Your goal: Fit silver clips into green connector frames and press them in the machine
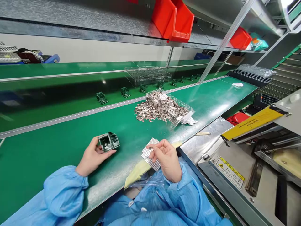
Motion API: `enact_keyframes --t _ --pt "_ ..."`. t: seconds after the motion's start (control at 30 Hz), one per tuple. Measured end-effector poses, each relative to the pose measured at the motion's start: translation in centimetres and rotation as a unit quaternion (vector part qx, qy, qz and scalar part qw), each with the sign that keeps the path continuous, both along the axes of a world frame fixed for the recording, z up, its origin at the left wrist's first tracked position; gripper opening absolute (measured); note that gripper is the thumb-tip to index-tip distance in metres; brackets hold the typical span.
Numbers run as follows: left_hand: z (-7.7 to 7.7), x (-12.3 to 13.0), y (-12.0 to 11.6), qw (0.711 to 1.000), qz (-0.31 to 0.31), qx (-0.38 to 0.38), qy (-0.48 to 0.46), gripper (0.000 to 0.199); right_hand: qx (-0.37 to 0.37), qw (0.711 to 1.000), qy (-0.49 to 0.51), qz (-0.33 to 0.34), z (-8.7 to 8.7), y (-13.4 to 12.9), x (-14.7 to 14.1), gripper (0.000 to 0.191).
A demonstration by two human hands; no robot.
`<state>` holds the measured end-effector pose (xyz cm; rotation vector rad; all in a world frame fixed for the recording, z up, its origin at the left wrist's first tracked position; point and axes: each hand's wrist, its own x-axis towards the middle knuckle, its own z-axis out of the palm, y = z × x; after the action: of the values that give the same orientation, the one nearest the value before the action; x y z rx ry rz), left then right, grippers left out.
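Observation:
My left hand (pixel 95 156) grips a small dark green circuit-board assembly (pixel 109 142) with an open frame, held over the green bench. At the bench's front edge, my right hand (pixel 164 157) pinches a tiny piece between thumb and forefinger; it is too small to identify. Under those fingers lies a white sheet with rows of small dots (pixel 146 153), partly hidden by the hand. A yellow strip (pixel 136 173) sticks out beneath the sheet. Beyond the hands, a heap of small metallic pieces (pixel 150 108) spills from a tipped clear plastic tray (pixel 191 112).
Several similar board assemblies (pixel 101 98) stand in a row along the green belt behind a metal rail (pixel 70 116). A clear tray (pixel 148 74) sits farther back. Red bins (pixel 172 22) rest on the overhead shelf. At right stands a metal machine (pixel 228 169) with a warning label.

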<state>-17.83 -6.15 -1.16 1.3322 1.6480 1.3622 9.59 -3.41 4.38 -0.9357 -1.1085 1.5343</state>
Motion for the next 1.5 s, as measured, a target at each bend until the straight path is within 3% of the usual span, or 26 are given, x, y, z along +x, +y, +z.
enact_keyframes --t 0.13,0.2,0.3,0.37,0.53,0.7,1.07,1.33,1.5 --pt "0.3 5.8 -1.0 0.990 -0.048 0.007 -0.129 0.059 0.071 0.990 -0.119 -0.023 -0.5 -0.6 0.7 0.023" --pt "0.5 8.0 -1.3 0.984 -0.071 -0.002 -0.163 0.059 0.150 0.968 -0.198 -0.030 -0.7 -1.0 1.3 0.017" --pt "0.6 9.6 -1.7 0.974 -0.105 0.002 -0.199 0.058 0.244 0.930 -0.276 -0.008 -0.9 -1.6 2.1 0.022" --pt "0.5 9.9 -1.9 0.968 -0.133 0.009 -0.212 0.055 0.246 0.926 -0.286 0.015 -1.1 -2.0 2.2 0.025" --pt "0.5 9.6 -2.4 0.962 -0.160 0.005 -0.219 0.049 0.115 0.959 -0.259 0.024 -1.7 -2.4 1.1 0.012" --pt "0.6 9.5 -2.8 0.961 -0.176 -0.011 -0.215 0.050 0.207 0.931 -0.301 -0.001 -1.7 -2.4 -0.6 0.008" --pt "0.4 9.3 -3.3 0.957 -0.221 -0.022 -0.188 0.039 0.188 0.919 -0.346 0.002 -2.7 -2.5 -1.8 0.012" --pt "0.5 9.4 -3.4 0.971 -0.210 -0.001 -0.111 0.032 0.153 0.937 -0.314 -0.010 -3.3 -2.8 -1.8 0.012" --pt "0.6 9.8 -3.7 0.977 -0.174 -0.006 -0.124 0.030 0.139 0.950 -0.278 -0.005 -3.1 -3.2 -1.7 0.007"
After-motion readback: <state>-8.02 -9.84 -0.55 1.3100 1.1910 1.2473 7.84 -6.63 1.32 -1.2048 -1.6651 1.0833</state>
